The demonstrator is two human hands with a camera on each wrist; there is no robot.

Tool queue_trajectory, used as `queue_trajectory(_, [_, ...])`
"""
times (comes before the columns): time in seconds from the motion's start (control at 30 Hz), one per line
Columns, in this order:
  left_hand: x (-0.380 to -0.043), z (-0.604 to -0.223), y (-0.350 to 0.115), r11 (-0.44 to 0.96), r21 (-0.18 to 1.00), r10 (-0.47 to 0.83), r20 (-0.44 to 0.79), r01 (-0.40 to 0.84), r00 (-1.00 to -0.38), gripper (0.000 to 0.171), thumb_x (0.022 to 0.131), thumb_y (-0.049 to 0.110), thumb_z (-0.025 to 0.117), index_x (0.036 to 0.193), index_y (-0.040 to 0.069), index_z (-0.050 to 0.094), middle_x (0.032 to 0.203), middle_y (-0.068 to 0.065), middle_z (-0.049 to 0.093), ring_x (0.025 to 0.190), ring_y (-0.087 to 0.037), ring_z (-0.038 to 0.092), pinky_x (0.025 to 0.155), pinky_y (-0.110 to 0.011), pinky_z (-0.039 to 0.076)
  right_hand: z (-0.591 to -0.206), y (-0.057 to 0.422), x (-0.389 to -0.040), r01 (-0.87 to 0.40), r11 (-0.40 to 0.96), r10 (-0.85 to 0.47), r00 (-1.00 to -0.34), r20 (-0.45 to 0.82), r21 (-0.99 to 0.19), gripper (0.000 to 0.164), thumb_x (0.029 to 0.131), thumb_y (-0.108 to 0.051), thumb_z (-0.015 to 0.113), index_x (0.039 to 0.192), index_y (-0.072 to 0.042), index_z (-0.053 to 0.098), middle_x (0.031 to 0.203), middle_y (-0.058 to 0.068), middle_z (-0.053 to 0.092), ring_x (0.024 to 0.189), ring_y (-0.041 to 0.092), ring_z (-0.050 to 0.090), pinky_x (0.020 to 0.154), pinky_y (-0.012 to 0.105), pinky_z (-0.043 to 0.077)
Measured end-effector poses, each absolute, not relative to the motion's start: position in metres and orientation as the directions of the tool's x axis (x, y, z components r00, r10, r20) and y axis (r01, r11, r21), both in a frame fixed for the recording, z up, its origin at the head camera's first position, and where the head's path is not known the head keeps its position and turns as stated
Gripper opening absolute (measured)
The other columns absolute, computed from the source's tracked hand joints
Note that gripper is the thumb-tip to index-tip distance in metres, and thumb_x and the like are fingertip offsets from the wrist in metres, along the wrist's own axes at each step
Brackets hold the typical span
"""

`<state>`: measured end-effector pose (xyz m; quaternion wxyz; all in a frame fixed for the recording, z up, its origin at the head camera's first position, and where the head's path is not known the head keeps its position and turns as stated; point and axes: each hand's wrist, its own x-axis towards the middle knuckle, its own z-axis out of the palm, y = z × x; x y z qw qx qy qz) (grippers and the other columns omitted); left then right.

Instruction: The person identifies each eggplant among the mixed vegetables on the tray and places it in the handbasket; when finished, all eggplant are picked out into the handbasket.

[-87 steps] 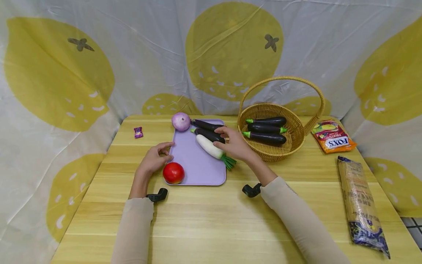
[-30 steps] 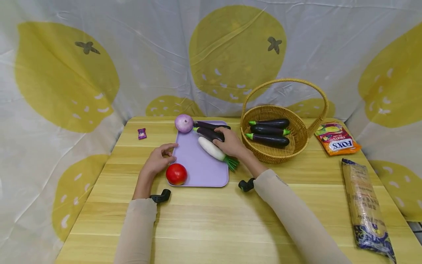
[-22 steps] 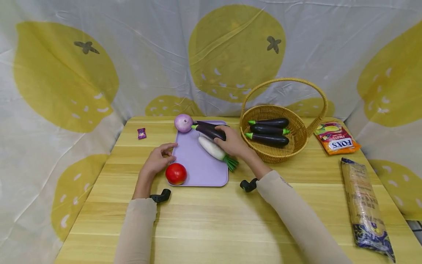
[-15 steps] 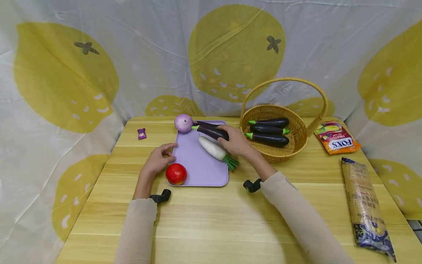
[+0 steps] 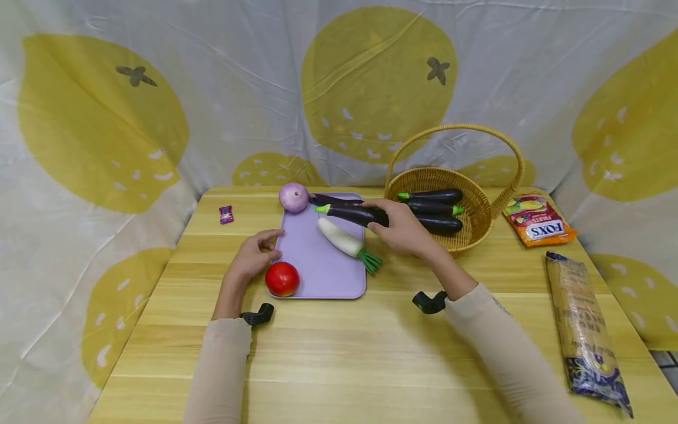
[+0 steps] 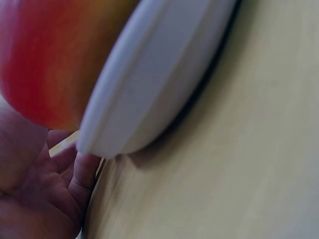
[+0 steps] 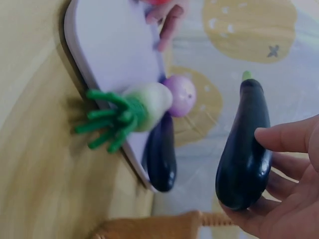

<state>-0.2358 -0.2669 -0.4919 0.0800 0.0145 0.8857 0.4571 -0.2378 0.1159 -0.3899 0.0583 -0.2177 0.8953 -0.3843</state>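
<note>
My right hand [image 5: 402, 227] holds a dark purple eggplant [image 7: 244, 149] with a green stem, raised above the tray's right edge and pinched between thumb and fingers. Beside the lilac tray [image 5: 312, 277], my left hand [image 5: 251, 256] rests against its left rim, fingers loosely bent. A red tomato [image 5: 282, 278] sits on the near left corner of the tray, next to that hand. Diagonally across the tray lies a white radish [image 5: 341, 238] with green leaves over the right edge. A purple onion [image 5: 293, 197] is at the far left corner. Another eggplant [image 5: 325, 200] lies along the far edge, partly hidden.
A wicker basket [image 5: 474, 232] with a tall handle and several eggplants [image 5: 436, 197] stands right of the tray. Further right are a FOX'S candy bag [image 5: 539, 221] and a long pasta packet [image 5: 585, 330]. A small purple wrapped candy [image 5: 226, 214] lies at the left.
My right hand has taken hold of the eggplant beside the radish, lifted it off the tray and carried it right, towards the basket. The left hand has stayed at the tray's rim.
</note>
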Motion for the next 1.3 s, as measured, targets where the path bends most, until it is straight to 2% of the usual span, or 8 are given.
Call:
queue_trajectory(0.13, [-0.236, -0.492, -0.267, 0.584, 0.81, 0.099, -0.126, -0.045, -0.987, 0.054, 0.093, 0.009, 0.07, 0.145, 0.017, 0.061, 0.108, -0.018, 0.062, 0.1, -0.029, 0.054, 0.073, -0.023, 0.048, -0.381, 0.131, -0.232, -0.337, 0.628, -0.417, -0.907, 0.062, -0.702, 0.049, 0.103, -0.02, 0.062, 0.151, -0.02, 0.052, 0.144, 0.009, 0.061, 0.062, 0.034, 0.048, 0.085, 0.045, 0.045])
queue_trajectory(0.17, [-0.236, -0.492, -0.267, 0.584, 0.811, 0.099, -0.126, -0.045, -0.987, 0.054, 0.093, 0.009, 0.07, 0.145, 0.017, 0.061, 0.108, -0.018, 0.062, 0.1, -0.029, 0.055, 0.073, -0.023, 0.048, -0.379, 0.135, -0.231, -0.331, 0.633, -0.41, -0.91, 0.059, -0.7, 0.049, 0.103, -0.02, 0.062, 0.151, -0.019, 0.051, 0.144, 0.009, 0.06, 0.066, 0.032, 0.051, 0.088, 0.045, 0.044])
queue_trajectory(0.23, [-0.235, -0.491, -0.267, 0.584, 0.81, 0.099, -0.127, -0.046, -0.987, 0.054, 0.093, 0.009, 0.07, 0.145, 0.017, 0.06, 0.109, -0.018, 0.062, 0.1, -0.029, 0.055, 0.074, -0.024, 0.048, -0.376, 0.142, -0.23, -0.322, 0.642, -0.398, -0.916, 0.057, -0.696, 0.049, 0.103, -0.02, 0.062, 0.151, -0.019, 0.051, 0.149, 0.009, 0.057, 0.088, 0.031, 0.061, 0.092, 0.046, 0.044])
queue_trajectory(0.27, [-0.235, -0.491, -0.266, 0.584, 0.81, 0.098, -0.128, -0.047, -0.987, 0.054, 0.093, 0.009, 0.07, 0.145, 0.017, 0.06, 0.109, -0.018, 0.062, 0.1, -0.029, 0.055, 0.074, -0.024, 0.048, -0.375, 0.146, -0.229, -0.314, 0.638, -0.395, -0.917, 0.052, -0.703, 0.05, 0.103, -0.02, 0.062, 0.152, -0.019, 0.051, 0.149, 0.01, 0.057, 0.089, 0.034, 0.062, 0.091, 0.048, 0.044])
queue_trajectory(0.4, [-0.234, -0.491, -0.266, 0.585, 0.809, 0.095, -0.131, -0.051, -0.987, 0.054, 0.093, 0.009, 0.07, 0.146, 0.017, 0.06, 0.109, -0.018, 0.062, 0.101, -0.029, 0.055, 0.075, -0.024, 0.048, -0.376, 0.161, -0.228, -0.294, 0.642, -0.37, -0.928, 0.049, -0.708, 0.049, 0.103, -0.021, 0.063, 0.151, -0.019, 0.052, 0.146, 0.012, 0.058, 0.118, 0.031, 0.06, 0.09, 0.047, 0.045])
queue_trajectory(0.8, [-0.235, -0.492, -0.265, 0.585, 0.81, 0.099, -0.119, -0.039, -0.988, 0.055, 0.093, 0.007, 0.069, 0.146, 0.016, 0.06, 0.11, -0.017, 0.063, 0.102, -0.028, 0.055, 0.075, -0.022, 0.048, -0.38, 0.204, -0.22, -0.233, 0.627, -0.326, -0.945, 0.021, -0.744, 0.048, 0.104, -0.022, 0.062, 0.151, -0.018, 0.051, 0.149, 0.015, 0.054, 0.111, 0.033, 0.057, 0.087, 0.044, 0.044])
queue_trajectory(1.0, [-0.234, -0.492, -0.264, 0.585, 0.811, 0.1, -0.108, -0.029, -0.989, 0.055, 0.092, 0.007, 0.07, 0.146, 0.016, 0.06, 0.109, -0.017, 0.063, 0.101, -0.028, 0.055, 0.074, -0.021, 0.049, -0.383, 0.227, -0.22, -0.221, 0.64, -0.283, -0.958, 0.042, -0.736, 0.046, 0.104, -0.019, 0.062, 0.149, -0.016, 0.052, 0.148, 0.017, 0.055, 0.126, 0.036, 0.055, 0.098, 0.05, 0.046])
queue_trajectory(1.3, [-0.235, -0.491, -0.264, 0.58, 0.813, 0.093, -0.118, -0.042, -0.989, 0.055, 0.093, 0.007, 0.069, 0.146, 0.017, 0.06, 0.11, -0.018, 0.062, 0.102, -0.028, 0.055, 0.075, -0.022, 0.048, -0.39, 0.248, -0.222, -0.194, 0.659, -0.277, -0.961, 0.005, -0.727, 0.048, 0.103, -0.016, 0.062, 0.149, -0.011, 0.05, 0.151, 0.021, 0.051, 0.143, 0.044, 0.043, 0.114, 0.066, 0.034])
